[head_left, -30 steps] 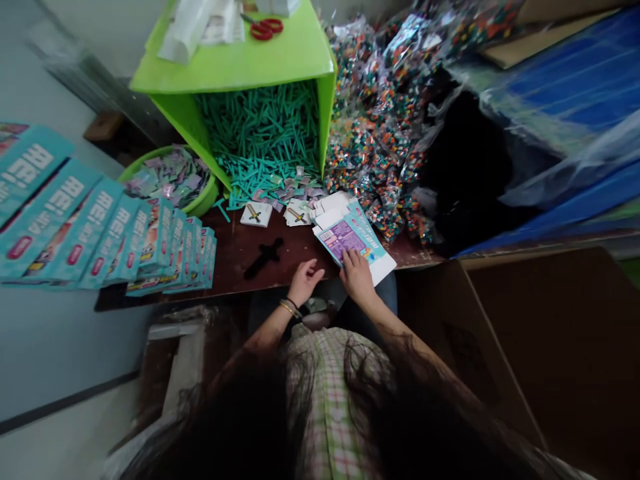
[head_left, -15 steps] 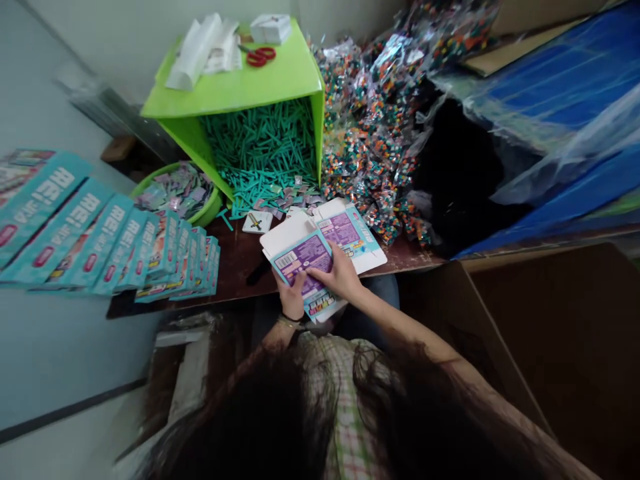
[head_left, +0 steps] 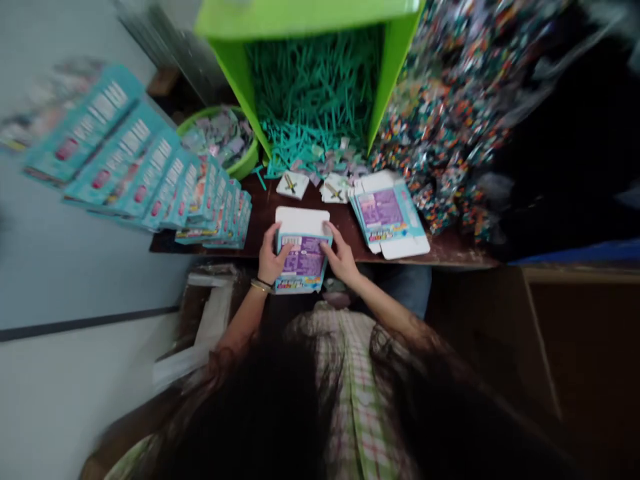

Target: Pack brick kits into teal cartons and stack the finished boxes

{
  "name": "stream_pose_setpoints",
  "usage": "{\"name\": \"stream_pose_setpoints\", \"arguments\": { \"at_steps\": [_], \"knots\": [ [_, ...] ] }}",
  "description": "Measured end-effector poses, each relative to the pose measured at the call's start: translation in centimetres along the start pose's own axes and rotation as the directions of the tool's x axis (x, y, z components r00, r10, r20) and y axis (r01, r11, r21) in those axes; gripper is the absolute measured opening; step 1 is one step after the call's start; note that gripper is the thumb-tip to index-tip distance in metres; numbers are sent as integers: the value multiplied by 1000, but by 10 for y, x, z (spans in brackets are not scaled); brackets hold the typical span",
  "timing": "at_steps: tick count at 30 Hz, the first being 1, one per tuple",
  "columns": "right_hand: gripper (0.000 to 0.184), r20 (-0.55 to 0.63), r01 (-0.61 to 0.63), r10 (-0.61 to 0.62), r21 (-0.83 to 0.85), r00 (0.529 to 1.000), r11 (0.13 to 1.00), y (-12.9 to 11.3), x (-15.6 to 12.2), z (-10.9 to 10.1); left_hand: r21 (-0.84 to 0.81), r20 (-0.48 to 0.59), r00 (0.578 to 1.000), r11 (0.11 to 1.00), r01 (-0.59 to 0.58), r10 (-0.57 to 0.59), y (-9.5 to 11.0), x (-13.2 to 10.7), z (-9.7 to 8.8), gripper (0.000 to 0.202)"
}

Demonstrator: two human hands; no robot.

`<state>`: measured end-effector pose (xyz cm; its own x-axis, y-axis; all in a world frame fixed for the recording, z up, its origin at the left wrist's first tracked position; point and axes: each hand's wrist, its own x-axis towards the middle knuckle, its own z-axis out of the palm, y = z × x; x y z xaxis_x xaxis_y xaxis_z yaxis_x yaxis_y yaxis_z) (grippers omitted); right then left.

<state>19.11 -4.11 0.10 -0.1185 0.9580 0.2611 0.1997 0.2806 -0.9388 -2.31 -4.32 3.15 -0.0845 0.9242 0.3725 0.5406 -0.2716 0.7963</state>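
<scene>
A teal and purple cardboard box (head_left: 303,263) is held between my two hands at the table's front edge, its white end flap raised on the far side. My left hand (head_left: 273,259) grips its left side, thumb on the printed face. On the right side my right hand (head_left: 342,257) grips it likewise, thumb also on the print. Fingers underneath are hidden. To the right lies a stack of flattened boxes (head_left: 385,213) in the same print. Just beyond the held box are white cards (head_left: 293,185) with a sword picture.
A green bin (head_left: 230,60) of teal plastic sticks (head_left: 315,87) stands behind. Left of it sit a green basin (head_left: 245,163) of small packets and rows of teal boxes (head_left: 150,180). Bags of colourful pieces (head_left: 445,147) heap up at right.
The held box has come away from the flattened stack, leftward, and now faces me squarely. My right hand has shifted from its middle to its right side. The camera view has tilted down.
</scene>
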Motion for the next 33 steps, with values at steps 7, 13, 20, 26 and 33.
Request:
{"name": "stream_pose_setpoints", "arguments": {
  "at_steps": [7, 13, 20, 26, 33],
  "knots": [
    [56, 131, 176, -186, 85, 974, 981, 6, 18, 15, -62, -285, 957, 998, 30, -47, -22, -16, 1, 53],
    [58, 202, 249, -245, 4, 948, 969, -3, 14, 28, 9, -344, 939, 1000, 25, -21, -25, -29, -9, 50],
    [55, 210, 130, -136, 44, 968, 991, 4, -6, 40, -131, -287, 948, 986, 104, -138, -25, -31, -10, 21],
    [57, 50, -177, 170, 265, 984, 948, 11, -14, 52, -387, -51, 946, 879, 277, -320, -21, -15, -7, 58],
    [51, 581, -519, 278, 298, 765, 801, 29, 3, 18, -420, 483, 789, 690, 590, -380, -12, -18, -31, 63]
  ]
}}
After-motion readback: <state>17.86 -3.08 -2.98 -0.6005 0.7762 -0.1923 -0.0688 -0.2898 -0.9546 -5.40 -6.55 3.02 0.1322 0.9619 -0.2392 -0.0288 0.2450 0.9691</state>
